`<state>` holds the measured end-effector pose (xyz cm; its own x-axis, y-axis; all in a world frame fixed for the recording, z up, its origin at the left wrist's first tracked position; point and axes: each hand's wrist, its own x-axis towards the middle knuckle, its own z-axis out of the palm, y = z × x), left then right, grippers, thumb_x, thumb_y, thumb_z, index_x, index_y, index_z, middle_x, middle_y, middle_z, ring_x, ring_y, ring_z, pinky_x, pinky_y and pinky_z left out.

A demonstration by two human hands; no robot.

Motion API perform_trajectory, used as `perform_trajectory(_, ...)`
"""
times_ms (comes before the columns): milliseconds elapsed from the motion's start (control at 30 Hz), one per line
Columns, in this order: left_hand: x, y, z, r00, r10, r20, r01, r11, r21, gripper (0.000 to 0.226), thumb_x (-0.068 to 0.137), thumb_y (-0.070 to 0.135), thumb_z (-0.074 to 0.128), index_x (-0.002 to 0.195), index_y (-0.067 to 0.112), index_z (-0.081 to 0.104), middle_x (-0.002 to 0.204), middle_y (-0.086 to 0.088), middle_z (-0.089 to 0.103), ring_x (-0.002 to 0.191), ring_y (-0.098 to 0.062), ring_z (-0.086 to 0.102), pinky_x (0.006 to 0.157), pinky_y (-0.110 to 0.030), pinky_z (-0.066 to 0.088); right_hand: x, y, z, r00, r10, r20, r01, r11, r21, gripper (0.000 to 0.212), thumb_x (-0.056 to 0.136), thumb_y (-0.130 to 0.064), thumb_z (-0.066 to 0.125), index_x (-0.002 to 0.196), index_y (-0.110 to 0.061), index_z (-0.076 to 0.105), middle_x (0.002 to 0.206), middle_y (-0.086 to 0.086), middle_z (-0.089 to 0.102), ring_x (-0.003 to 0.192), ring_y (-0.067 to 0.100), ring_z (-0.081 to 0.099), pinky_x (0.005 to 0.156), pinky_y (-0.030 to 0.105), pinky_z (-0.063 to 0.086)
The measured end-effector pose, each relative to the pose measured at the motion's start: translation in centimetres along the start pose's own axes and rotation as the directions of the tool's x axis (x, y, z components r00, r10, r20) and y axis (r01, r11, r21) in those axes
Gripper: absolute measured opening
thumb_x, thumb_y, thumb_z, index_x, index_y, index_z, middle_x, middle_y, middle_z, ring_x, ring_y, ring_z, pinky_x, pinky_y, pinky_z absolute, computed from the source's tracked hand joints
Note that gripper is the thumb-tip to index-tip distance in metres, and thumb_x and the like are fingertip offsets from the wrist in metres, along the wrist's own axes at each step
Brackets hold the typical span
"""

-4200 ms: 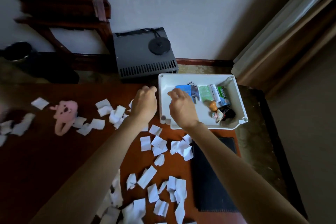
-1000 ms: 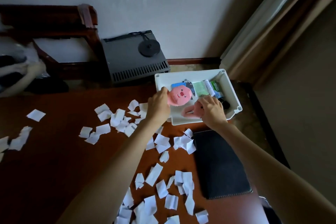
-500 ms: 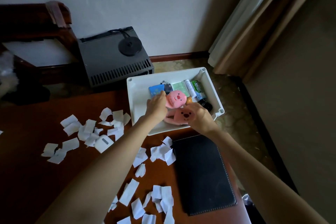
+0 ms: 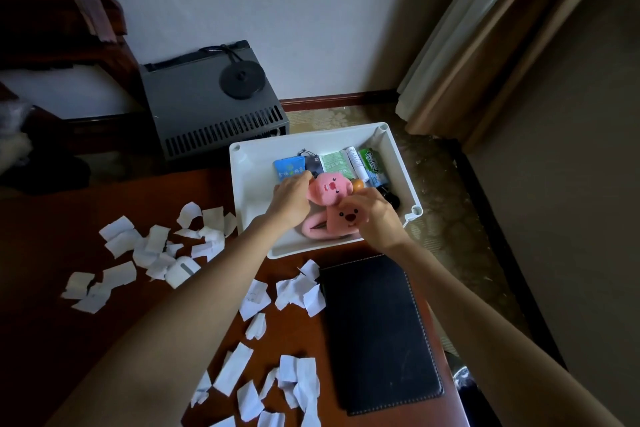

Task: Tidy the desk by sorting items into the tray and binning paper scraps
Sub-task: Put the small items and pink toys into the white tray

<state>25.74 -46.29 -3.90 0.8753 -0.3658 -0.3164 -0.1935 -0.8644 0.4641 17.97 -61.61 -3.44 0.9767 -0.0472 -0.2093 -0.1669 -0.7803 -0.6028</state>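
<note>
Both hands are inside the white tray (image 4: 252, 163) at the desk's far right corner. My left hand (image 4: 290, 199) grips a pink plush toy with a face (image 4: 329, 190) from its left side. My right hand (image 4: 375, 218) holds a second pink plush with a dark nose (image 4: 346, 221), whose long loops lie on the tray floor. Behind the plushes the tray holds a blue packet (image 4: 289, 166), a green-and-white packet (image 4: 334, 163), a white tube and a green pack (image 4: 372, 163). Torn white paper scraps (image 4: 156, 246) lie scattered over the brown desk (image 4: 69, 340).
A black notebook (image 4: 377, 333) lies flat on the desk just in front of the tray. A small white box-like item (image 4: 181, 270) sits among the scraps. Beyond the desk stand a grey slotted unit (image 4: 207, 104), a dark wooden chair (image 4: 59, 38) and curtains.
Since 4.2 s ago a pink plush left the desk's left side. Both plushes came over the tray a second ago; they now sit lower inside it, still in my hands.
</note>
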Motion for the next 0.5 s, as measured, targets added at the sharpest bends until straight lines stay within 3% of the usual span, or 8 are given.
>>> perform_trajectory(200,-0.6,0.1,0.5,1.0,-0.007,-0.013,0.007,0.999,-0.049,0.035,0.085,-0.012,0.042,0.117,-0.004,0.053,0.122,-0.02,0.049,0.12,-0.032,0.043,0.096,-0.032,0.036,-0.4,-0.4,-0.3,1.0,0.008,-0.004,-0.008,1.0,0.012,0.057,0.074,0.018,0.042,0.114,-0.015,0.066,0.13,0.013,0.049,0.116,0.03,0.052,0.094,0.034,0.046)
perform_trajectory(367,-2.1,0.8,-0.4,1.0,0.008,0.002,-0.008,0.995,-0.103,0.059,0.087,-0.011,0.043,0.143,0.001,0.029,0.144,-0.015,0.034,0.136,-0.027,0.031,0.105,-0.024,0.025,-1.3,-1.3,-0.5,1.0,-0.007,-0.024,0.007,1.0,0.001,0.058,0.073,0.019,0.039,0.116,-0.011,0.064,0.134,0.011,0.049,0.118,0.031,0.053,0.094,0.039,0.048)
perform_trajectory(500,-3.5,1.5,-1.6,0.999,-0.001,-0.041,-0.005,0.989,-0.148,0.069,0.085,-0.019,0.036,0.147,0.007,0.022,0.153,-0.011,0.025,0.144,-0.024,0.02,0.116,-0.031,0.02,-2.5,-2.6,-1.1,1.0,-0.007,-0.013,0.006,0.996,-0.086,0.063,0.071,0.021,0.04,0.122,-0.011,0.06,0.142,0.012,0.041,0.124,0.032,0.047,0.089,0.033,0.046)
